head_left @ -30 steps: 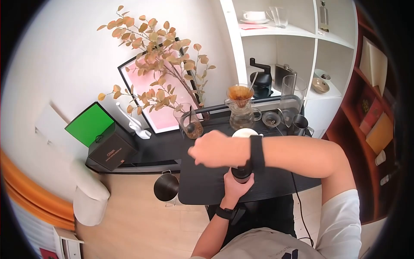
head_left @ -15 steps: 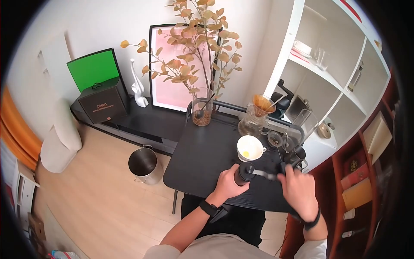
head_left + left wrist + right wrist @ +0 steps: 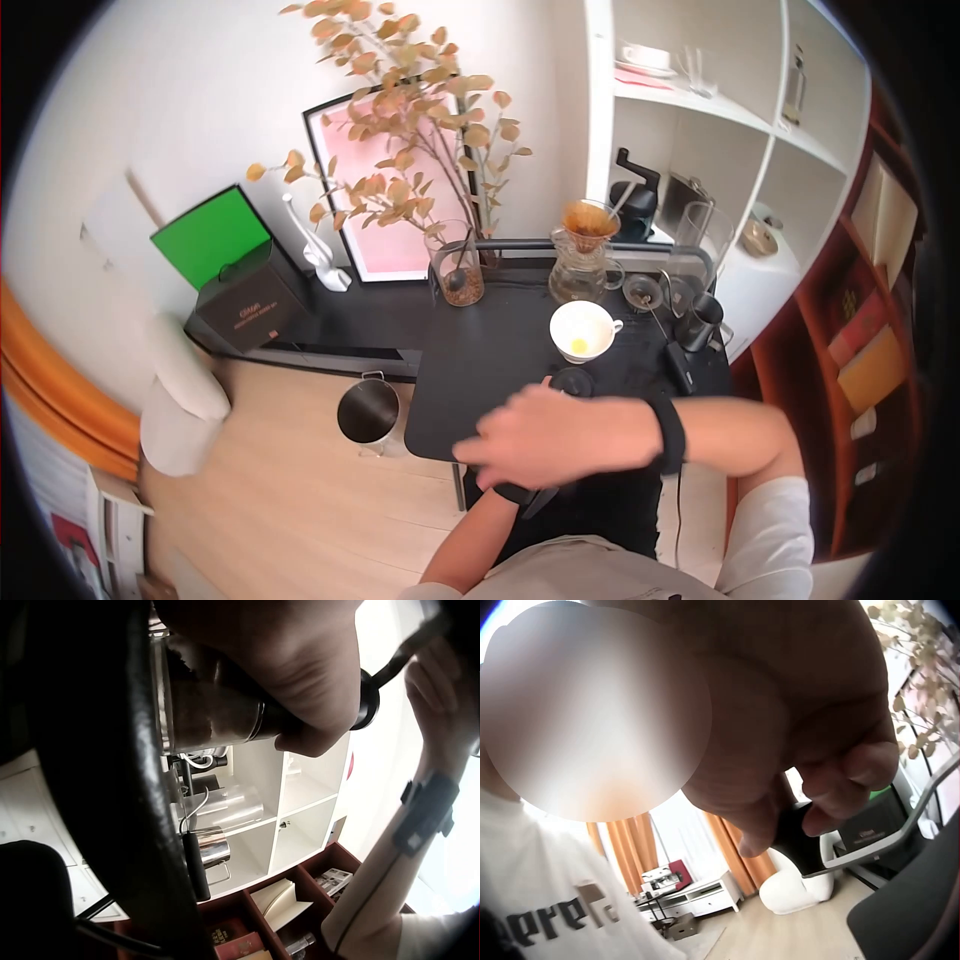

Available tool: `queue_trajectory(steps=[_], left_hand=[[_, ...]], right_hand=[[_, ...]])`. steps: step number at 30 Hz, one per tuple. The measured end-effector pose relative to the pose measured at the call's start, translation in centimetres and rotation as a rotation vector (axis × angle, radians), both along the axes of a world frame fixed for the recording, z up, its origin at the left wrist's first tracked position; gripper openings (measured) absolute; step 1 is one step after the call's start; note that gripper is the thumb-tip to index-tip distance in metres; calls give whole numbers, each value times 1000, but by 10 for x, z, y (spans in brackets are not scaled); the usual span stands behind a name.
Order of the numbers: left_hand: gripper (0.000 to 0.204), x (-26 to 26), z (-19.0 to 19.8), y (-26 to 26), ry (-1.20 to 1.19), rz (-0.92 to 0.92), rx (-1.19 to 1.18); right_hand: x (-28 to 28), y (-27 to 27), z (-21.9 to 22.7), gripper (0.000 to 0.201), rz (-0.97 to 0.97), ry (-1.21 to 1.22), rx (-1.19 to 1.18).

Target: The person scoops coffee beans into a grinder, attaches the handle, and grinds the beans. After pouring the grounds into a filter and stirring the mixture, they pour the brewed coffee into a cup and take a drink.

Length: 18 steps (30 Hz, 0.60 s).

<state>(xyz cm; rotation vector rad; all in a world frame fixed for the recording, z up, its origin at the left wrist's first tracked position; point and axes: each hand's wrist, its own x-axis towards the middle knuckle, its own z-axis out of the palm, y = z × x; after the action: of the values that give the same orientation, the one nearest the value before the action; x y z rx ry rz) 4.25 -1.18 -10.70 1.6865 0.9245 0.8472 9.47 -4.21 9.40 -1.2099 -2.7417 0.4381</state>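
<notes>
In the left wrist view my left hand (image 3: 300,675) is curled round a cylindrical hand grinder (image 3: 214,701) with a clear chamber and dark contents. Its metal crank (image 3: 405,656) reaches toward my right hand (image 3: 442,697). Fingers of my right hand (image 3: 810,735) pinch the crank's black knob (image 3: 799,840) in the right wrist view. From the head, my right hand (image 3: 545,435) crosses over the left one and hides most of it; the grinder's dark top (image 3: 572,382) shows just beyond. A white cup (image 3: 582,332) with something yellow inside stands past the grinder.
On the black table (image 3: 500,350) stand a glass dripper set (image 3: 580,275), a glass of beans (image 3: 462,285), a metal pitcher (image 3: 700,318) and a black-handled tool (image 3: 680,368). A metal bin (image 3: 368,412) stands on the floor at the left.
My right hand has swung from the right of the grinder to the left across my left hand, turning the crank. The head view has tilted and shifted.
</notes>
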Motion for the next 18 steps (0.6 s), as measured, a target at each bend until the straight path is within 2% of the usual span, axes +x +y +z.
queue_trajectory(steps=[1, 2, 3, 4, 6, 7, 8, 9, 11, 13, 14, 16, 18], left_hand=[[72, 0, -9, 6, -103, -16, 150], [64, 0, -18, 12, -211, -36, 296], [56, 0, -22, 15, -326, -60, 441], [33, 0, -8, 20, -234, -129, 381], [20, 8, -7, 17, -370, -88, 243], [20, 10, -6, 17, -383, -91, 237], [31, 9, -5, 19, -362, -103, 305], [41, 7, -5, 20, -341, -103, 370], [40, 5, 10, 17, -343, -71, 374], [42, 5, 16, 16, -328, -54, 375], [42, 6, 16, 12, -359, 16, 355], [44, 6, 19, 14, -215, -39, 385], [44, 5, 15, 16, -261, -25, 420]], right_hand=[[-2, 23, 13, 27, -12, -52, -104], [5, 44, 13, 30, -61, 79, -182], [12, 64, 10, 34, -71, 104, -168], [19, 78, 12, 34, -132, 84, -121], [35, 96, 18, 33, -243, -154, 46], [46, 101, 13, 28, -321, -207, 135], [62, 102, 9, 23, -381, -251, 174], [75, 97, 9, 21, -501, -262, 148], [117, 83, -1, 27, -652, -231, 160], [181, 59, -25, 29, -559, 88, 194], [184, 31, -9, 27, -655, 152, 20], [191, -18, -4, 20, -905, 342, -277], [198, -60, -1, 23, -902, 383, -401]])
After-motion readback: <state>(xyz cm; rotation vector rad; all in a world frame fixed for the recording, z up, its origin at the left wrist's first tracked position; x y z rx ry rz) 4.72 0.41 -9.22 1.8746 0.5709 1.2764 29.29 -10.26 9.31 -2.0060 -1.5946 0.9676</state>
